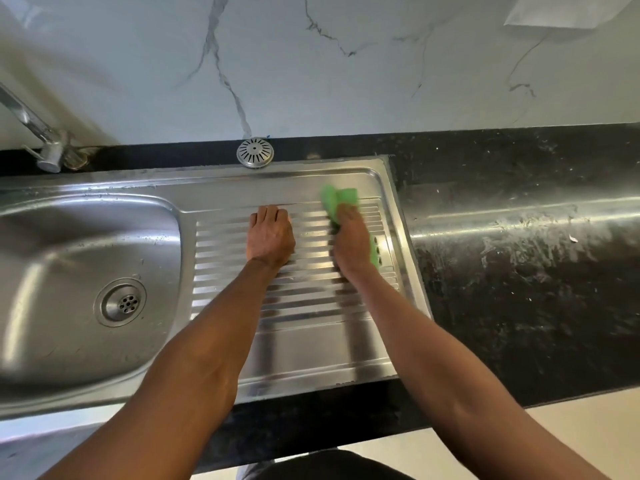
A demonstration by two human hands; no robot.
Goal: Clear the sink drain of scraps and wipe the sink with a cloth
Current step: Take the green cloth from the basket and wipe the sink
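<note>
The steel sink bowl lies at the left with its drain at the bottom; no scraps show in the drain. To its right is the ribbed drainboard. My left hand rests flat on the ribs, fingers straight and together. My right hand grips a green cloth and presses it on the drainboard's far right part; the hand and cloth are blurred. A round slotted strainer lies on the counter behind the sink rim.
A chrome tap stands at the back left. A black stone counter with pale smears stretches to the right. A marble-patterned wall rises behind. A pale floor shows below the counter edge.
</note>
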